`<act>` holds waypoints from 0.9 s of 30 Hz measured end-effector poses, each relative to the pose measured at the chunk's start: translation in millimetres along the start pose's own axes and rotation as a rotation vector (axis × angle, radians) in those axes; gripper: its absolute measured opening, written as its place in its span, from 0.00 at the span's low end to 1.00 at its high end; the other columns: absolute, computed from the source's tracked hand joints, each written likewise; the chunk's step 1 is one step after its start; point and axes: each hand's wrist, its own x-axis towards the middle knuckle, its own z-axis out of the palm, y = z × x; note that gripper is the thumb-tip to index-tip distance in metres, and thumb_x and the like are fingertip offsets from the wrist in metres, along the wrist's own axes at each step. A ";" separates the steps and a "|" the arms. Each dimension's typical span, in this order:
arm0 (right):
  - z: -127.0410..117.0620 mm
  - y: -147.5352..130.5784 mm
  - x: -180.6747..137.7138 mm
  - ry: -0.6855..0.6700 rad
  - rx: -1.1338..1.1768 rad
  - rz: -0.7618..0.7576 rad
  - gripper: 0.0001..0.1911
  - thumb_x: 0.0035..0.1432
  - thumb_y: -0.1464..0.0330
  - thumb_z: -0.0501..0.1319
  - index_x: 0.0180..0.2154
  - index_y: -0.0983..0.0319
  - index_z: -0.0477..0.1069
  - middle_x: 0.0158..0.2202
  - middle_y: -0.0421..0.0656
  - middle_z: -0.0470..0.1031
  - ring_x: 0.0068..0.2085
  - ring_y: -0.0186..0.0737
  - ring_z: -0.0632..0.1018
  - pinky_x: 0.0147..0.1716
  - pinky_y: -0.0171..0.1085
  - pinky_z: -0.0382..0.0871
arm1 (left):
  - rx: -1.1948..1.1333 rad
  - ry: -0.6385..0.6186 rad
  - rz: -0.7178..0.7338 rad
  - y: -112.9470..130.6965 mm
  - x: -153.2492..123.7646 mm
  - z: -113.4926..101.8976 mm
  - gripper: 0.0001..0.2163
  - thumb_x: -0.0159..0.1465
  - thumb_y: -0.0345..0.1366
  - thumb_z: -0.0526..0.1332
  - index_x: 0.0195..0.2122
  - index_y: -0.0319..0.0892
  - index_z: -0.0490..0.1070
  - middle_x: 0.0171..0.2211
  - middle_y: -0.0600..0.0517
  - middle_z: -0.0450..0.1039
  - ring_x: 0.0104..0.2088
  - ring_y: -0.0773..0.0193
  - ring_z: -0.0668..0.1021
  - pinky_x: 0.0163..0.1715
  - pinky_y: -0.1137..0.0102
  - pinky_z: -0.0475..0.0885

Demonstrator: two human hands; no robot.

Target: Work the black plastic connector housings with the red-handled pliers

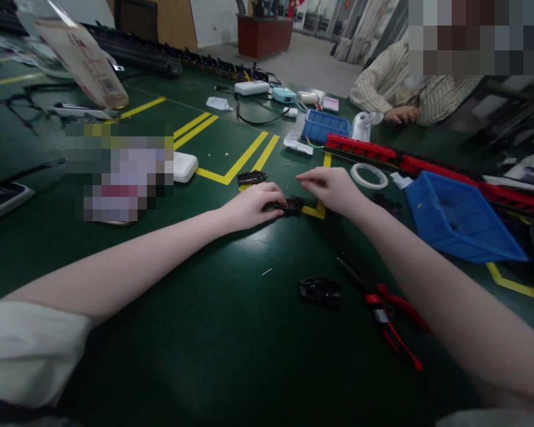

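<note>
My left hand (256,206) is closed, thumb and fingers gripping the end of a small black plastic part (293,206) on the green table. Just right of it, my right hand (331,187) hovers with thumb and fingertips drawn together; whatever they pinch is too small to make out. Another black plastic part (251,178) lies beyond my left hand. Nearer to me rests a similar black part (320,291), with a thin metal pin (267,272) to its left. Red-and-black long-nose pliers (382,314) lie beneath my right forearm, jaws pointing away from me.
At right stand a blue bin (463,216), a tape roll (369,176) and a long red strip (427,169). A smaller blue basket (326,126) is farther back. Left are a blurred phone-like object (124,178) and a white case (184,167). A person in striped sleeves (378,80) sits opposite.
</note>
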 end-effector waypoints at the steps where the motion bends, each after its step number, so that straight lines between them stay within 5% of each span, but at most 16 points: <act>1: 1.7 2.2 7.3 -0.035 -0.048 -0.021 0.16 0.58 0.68 0.55 0.44 0.62 0.77 0.38 0.46 0.77 0.33 0.38 0.73 0.36 0.38 0.66 | -0.007 -0.003 -0.005 0.0 0.0 -0.1 0.07 0.63 0.32 0.60 0.42 0.40 0.73 0.44 0.46 0.71 0.45 0.59 0.74 0.47 0.61 0.70; 8: 16.3 4.8 43.4 -0.199 -0.074 -0.083 0.09 0.50 0.71 0.61 0.34 0.60 0.78 0.37 0.42 0.75 0.35 0.36 0.73 0.36 0.36 0.65 | -0.079 0.036 -0.067 1.9 0.6 -1.8 0.10 0.59 0.31 0.63 0.43 0.38 0.69 0.42 0.47 0.74 0.43 0.59 0.75 0.45 0.62 0.71; 18: -0.7 -7.3 30.6 -0.205 -0.056 -0.011 0.08 0.55 0.71 0.57 0.35 0.63 0.74 0.33 0.44 0.76 0.32 0.37 0.74 0.32 0.36 0.65 | -0.119 0.057 -0.109 1.5 1.4 -2.3 0.12 0.58 0.31 0.65 0.43 0.38 0.70 0.41 0.47 0.75 0.42 0.60 0.76 0.43 0.64 0.72; 27: -10.8 -32.3 20.9 -0.259 -0.001 -0.118 0.09 0.47 0.77 0.60 0.33 0.63 0.74 0.29 0.41 0.75 0.32 0.36 0.75 0.33 0.35 0.66 | -0.137 0.084 -0.163 -0.1 2.3 0.1 0.12 0.56 0.33 0.66 0.41 0.37 0.69 0.38 0.48 0.73 0.40 0.59 0.76 0.41 0.63 0.72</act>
